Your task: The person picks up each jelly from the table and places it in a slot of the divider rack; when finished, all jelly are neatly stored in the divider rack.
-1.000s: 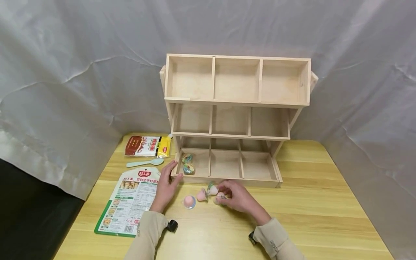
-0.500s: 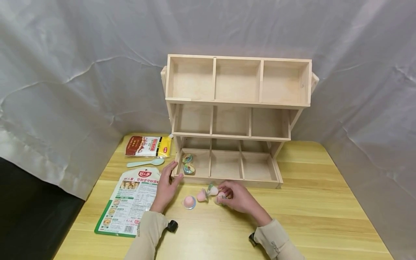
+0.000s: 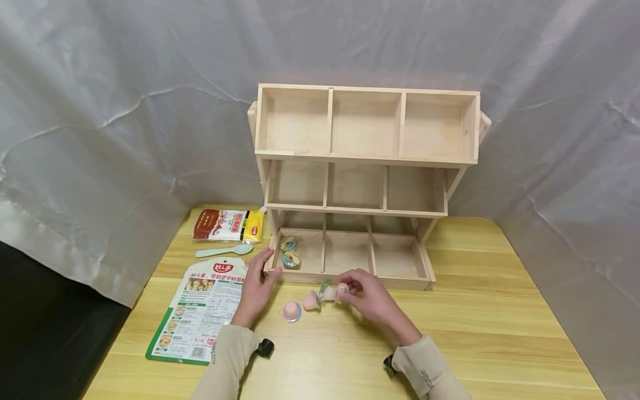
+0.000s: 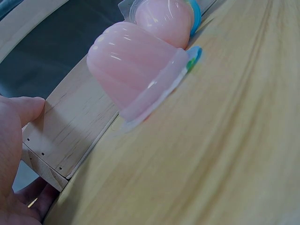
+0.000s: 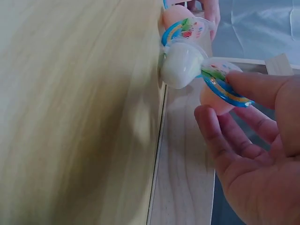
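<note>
My right hand (image 3: 372, 300) pinches a small pink jelly cup (image 5: 216, 99) between thumb and fingers, its printed lid facing up in the right wrist view. Close beside it lies a white jelly cup (image 5: 180, 65). Farther left on the table are a tipped pink jelly cup (image 3: 311, 301) and another pink one standing lid down (image 3: 291, 311). My left hand (image 3: 254, 291) holds the front left corner of the wooden rack (image 3: 350, 278), thumb on the front board, fingers along the side. Two jelly cups (image 3: 291, 259) sit in the bottom left compartment.
The three-tier rack has divided compartments, the upper tiers (image 3: 365, 158) rising at the back. Left of it lie a red-and-yellow pouch (image 3: 227, 224), a pale spoon (image 3: 223, 250) and a green-edged packet (image 3: 200, 311). Grey cloth (image 3: 125, 139) hangs behind.
The right hand has lifted the pink jelly cup slightly, shifting it up beside the white one. The left hand has stayed at the rack corner.
</note>
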The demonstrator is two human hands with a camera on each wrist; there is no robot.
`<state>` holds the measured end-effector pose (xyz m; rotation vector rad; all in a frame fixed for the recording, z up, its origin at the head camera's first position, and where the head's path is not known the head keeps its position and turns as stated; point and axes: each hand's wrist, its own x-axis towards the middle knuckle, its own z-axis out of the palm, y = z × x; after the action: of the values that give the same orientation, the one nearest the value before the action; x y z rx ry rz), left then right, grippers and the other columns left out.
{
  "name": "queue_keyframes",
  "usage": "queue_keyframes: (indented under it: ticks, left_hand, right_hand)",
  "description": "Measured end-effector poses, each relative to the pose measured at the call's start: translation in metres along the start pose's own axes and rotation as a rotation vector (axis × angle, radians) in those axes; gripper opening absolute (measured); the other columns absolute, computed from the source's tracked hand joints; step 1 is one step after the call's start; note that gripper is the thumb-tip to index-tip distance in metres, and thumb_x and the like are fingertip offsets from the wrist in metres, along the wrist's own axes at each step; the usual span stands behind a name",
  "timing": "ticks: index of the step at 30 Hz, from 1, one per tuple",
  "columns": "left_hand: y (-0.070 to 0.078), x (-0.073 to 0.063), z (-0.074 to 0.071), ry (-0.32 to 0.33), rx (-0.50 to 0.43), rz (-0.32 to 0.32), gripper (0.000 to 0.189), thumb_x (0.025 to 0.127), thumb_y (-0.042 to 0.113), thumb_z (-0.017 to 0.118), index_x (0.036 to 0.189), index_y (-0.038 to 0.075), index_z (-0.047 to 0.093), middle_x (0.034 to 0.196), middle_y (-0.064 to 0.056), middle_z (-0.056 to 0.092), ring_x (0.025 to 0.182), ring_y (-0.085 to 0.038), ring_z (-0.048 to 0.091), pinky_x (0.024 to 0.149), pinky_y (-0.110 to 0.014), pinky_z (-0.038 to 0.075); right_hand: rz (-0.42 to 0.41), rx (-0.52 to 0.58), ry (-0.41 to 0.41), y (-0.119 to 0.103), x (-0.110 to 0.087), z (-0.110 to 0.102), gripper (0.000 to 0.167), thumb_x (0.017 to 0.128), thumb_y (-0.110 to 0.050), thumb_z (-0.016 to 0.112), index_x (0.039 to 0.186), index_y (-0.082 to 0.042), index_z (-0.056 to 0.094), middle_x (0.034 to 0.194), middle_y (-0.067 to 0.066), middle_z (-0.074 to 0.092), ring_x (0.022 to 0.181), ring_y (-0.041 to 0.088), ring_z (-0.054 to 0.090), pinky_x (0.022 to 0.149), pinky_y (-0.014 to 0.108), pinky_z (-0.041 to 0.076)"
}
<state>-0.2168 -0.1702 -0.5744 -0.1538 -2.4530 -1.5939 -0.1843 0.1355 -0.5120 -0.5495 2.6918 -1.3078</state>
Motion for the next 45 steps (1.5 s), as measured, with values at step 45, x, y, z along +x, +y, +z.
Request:
queue_keyframes:
  ticks: [45]
  left_hand:
    - [0.000, 0.000, 0.001, 0.018, 0.011, 0.008, 0.057, 0.100, 0.022, 0.069, 0.153, 0.011, 0.049, 0.163, -0.012, 0.039, 0.152, -0.034, 0.035, 0.127, -0.052, 0.029]
  right_hand:
    - [0.198, 0.386, 0.118, 0.012, 0.037, -0.021, 0.035, 0.107, -0.012, 0.057, 0.142, -0.012, 0.063, 0.131, 0.019, 0.060, 0.100, 0.029, 0.070, 0.089, 0.042, 0.063]
